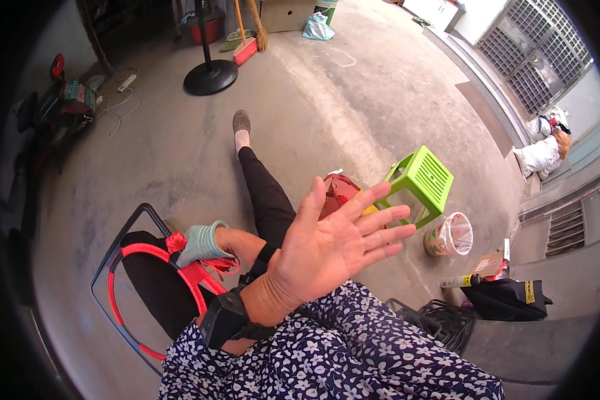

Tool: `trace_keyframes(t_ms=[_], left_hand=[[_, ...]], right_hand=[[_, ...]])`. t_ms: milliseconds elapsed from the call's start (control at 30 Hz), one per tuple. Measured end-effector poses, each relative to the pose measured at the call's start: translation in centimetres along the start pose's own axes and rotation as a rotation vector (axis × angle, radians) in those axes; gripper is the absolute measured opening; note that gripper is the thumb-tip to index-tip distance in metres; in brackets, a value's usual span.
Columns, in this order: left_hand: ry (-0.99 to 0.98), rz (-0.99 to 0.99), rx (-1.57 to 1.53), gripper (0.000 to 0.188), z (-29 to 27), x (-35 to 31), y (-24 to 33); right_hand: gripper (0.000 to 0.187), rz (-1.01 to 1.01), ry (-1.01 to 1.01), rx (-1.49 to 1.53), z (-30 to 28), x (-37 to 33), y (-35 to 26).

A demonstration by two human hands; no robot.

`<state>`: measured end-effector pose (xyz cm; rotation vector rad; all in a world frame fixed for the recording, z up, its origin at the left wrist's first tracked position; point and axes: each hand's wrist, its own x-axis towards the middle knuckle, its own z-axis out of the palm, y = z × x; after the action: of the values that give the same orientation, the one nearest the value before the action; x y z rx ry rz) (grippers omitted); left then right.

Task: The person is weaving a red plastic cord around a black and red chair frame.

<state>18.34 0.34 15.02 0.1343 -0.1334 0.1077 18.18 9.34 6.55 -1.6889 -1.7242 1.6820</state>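
My left hand [343, 243], bare, is raised before my lap with its palm toward me, thumb up and fingers spread to the right. It holds nothing. A black device is strapped round its wrist. Behind it my right hand [203, 244], in a pale green knitted glove, reaches left and is closed on a bunch of red cord [175, 242]. Loose red strands hang below the glove. Under it stands a dark metal frame [102, 268] with a hoop [111, 293] wrapped in red, and black material inside. The gloved fingertips are partly hidden.
A green plastic stool [428, 180] stands ahead to the right, beside a red bag [337, 193] and a lined bin [450, 235]. Black metal frames [450, 320] and a black bag [507, 300] lie at right. A round stand base [211, 77] and brooms [245, 50] are farther off.
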Motion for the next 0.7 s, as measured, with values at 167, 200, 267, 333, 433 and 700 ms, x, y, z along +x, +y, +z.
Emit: trace_keyframes(t_ms=[167,200,267,333,433,700], left_hand=[[-0.009,0.041,-0.004,0.09,-0.1,-2.1,1.1],[0.008,0.076,-0.002,0.09,-0.4,-3.0,1.6],[0.193,0.079,0.504,0.075,-0.7,-5.5,2.4],[0.45,0.287,0.725,0.039,-1.0,-8.8,3.6],[0.975,0.681,0.966,0.015,-3.4,-16.4,4.8],[1.368,0.916,0.82,0.023,-9.7,-23.1,2.0]], right_hand=[[0.034,-0.003,-0.086,-0.065,1.9,1.3,-1.1],[0.034,-0.014,-0.121,-0.085,2.9,1.8,-1.6],[0.035,-0.067,-0.218,-0.118,5.2,5.2,2.0],[0.032,-0.156,-0.234,0.095,5.3,8.1,7.7],[0.033,-0.254,-0.298,0.418,5.9,8.3,9.1],[0.033,-0.206,-0.095,0.453,5.0,2.7,3.2]])
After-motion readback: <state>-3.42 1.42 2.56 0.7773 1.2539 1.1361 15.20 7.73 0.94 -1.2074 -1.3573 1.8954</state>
